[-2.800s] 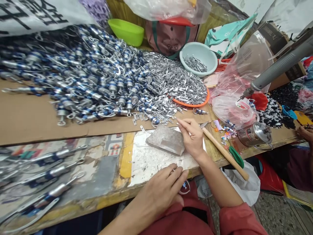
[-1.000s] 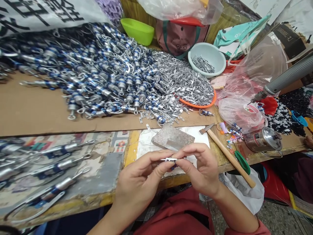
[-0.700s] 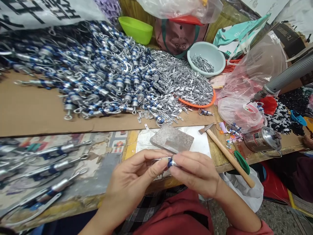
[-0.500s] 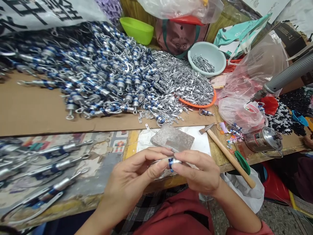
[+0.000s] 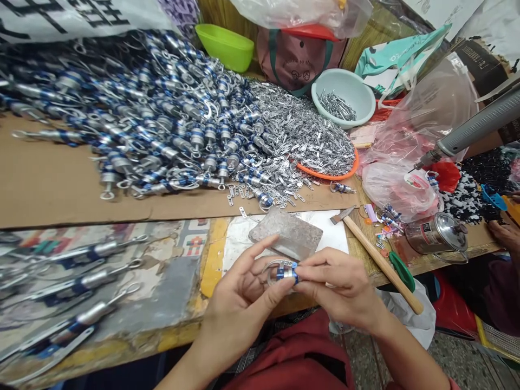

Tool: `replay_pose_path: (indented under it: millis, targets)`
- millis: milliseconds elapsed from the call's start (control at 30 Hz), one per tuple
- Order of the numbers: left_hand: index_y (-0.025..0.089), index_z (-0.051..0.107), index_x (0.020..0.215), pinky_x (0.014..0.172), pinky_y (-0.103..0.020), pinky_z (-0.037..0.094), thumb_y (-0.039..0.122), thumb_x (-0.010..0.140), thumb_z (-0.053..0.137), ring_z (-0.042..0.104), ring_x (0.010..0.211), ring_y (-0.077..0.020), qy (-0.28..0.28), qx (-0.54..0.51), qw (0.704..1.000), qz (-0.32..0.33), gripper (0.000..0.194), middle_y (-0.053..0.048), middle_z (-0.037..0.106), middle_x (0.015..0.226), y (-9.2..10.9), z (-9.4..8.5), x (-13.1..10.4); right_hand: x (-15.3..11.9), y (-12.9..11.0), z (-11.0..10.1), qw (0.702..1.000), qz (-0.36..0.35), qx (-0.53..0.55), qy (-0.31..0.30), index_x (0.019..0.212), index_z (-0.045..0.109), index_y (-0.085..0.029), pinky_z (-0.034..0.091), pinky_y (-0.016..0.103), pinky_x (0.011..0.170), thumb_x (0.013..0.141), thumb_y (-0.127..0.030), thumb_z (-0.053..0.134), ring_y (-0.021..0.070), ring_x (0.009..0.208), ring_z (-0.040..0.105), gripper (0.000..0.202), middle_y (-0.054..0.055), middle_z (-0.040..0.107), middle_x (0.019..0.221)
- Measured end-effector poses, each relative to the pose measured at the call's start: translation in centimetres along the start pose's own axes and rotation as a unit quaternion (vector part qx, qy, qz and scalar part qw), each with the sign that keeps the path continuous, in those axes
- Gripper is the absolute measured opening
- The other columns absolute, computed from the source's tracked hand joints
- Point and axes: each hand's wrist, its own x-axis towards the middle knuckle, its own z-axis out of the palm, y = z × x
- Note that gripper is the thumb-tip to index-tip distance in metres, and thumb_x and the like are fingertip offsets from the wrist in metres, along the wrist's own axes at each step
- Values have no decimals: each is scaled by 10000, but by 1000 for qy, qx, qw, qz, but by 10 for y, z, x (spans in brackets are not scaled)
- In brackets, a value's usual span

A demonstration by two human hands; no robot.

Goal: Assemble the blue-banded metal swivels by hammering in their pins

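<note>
Between both hands is a small blue and silver metal part (image 5: 286, 271) with a curved wire loop at its left side. My left hand (image 5: 247, 292) has its thumb on the part's lower side, with the index finger lifted. The fingertips of my right hand (image 5: 341, 281) pinch the part's right end. Just beyond the hands, a grey stone block (image 5: 284, 233) lies on a white sheet (image 5: 238, 238). A hammer (image 5: 377, 260) with a wooden handle rests to the right of the block.
Blue and silver assemblies (image 5: 162, 124) are heaped at left, beside loose metal plates (image 5: 320, 146). A pale bowl (image 5: 365, 97) holds pins. An electric screwdriver (image 5: 467, 130) hangs at right, above a lidded metal cup (image 5: 430, 233). Another person's hand (image 5: 504, 235) shows at the right edge.
My left index finger has lifted away from the part. The part has turned, so its wire loop and a plate with holes now show. The view has shifted slightly.
</note>
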Motion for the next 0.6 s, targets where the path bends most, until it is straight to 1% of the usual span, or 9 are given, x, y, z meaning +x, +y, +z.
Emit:
replay_pose_path:
  millis: [67,133,167,233,300,367,433,533,600]
  targets:
    - [231,491,1235,665,-161,536,249,691,738,671,734,-107,6,-2,1000,20,598,-4,719,835,-2,0,2,16,9,-12,999,14,-18,-24,872,713,-176,514,197,673,841,-218,609,113,752,647,117,56,696,849]
    - [224,458,1256,672,-178,541,249,714,716,676,742,-118,18,10,999,39,601,-19,719,848,-4,0,5,42,26,-20,992,27,-120,-10,862,714,-190,495,230,754,863,-219,570,131,816,642,147,44,702,876]
    - [220,440,1267,675,-189,545,251,715,713,680,742,-127,22,17,999,46,617,-24,719,843,-4,1,6,56,36,-22,978,47,-203,-9,877,711,-180,476,248,778,877,-198,535,146,850,634,178,53,700,891]
    - [211,412,1286,681,-208,548,251,705,719,683,726,-137,30,31,998,53,658,-23,716,802,-4,2,7,81,55,-20,924,110,-351,-103,837,707,-173,440,258,743,871,-123,479,164,842,619,236,57,689,847]
    - [207,390,1304,683,-218,549,253,693,725,678,703,-135,36,40,998,46,698,-18,709,772,-3,2,8,100,69,-12,896,134,-395,-153,773,698,-159,410,262,690,818,-61,478,182,810,608,245,70,675,806]
    - [204,377,1318,680,-229,550,261,670,740,669,683,-131,44,42,998,29,745,-10,701,747,-4,2,8,109,76,-4,892,138,-400,-162,763,688,-146,392,267,662,766,-23,478,196,799,600,244,91,666,821]
    - [200,368,1325,659,-236,551,267,634,761,656,652,-126,53,36,998,5,797,6,686,710,-4,2,9,112,79,-1,891,139,-403,-156,833,682,-135,392,272,651,744,-13,473,204,800,598,258,116,654,880]
    - [194,364,1317,648,-225,547,229,582,778,644,628,-111,83,17,996,-14,844,37,666,671,-2,5,10,110,78,-6,900,137,-390,-139,907,667,-118,419,276,659,754,-42,495,197,796,601,243,121,648,911]
    - [186,364,1296,661,-212,544,188,559,778,651,651,-109,109,1,994,-12,845,43,670,668,0,7,10,103,72,-14,912,129,-368,-128,909,664,-125,445,253,678,783,-77,515,163,793,608,201,84,662,891]
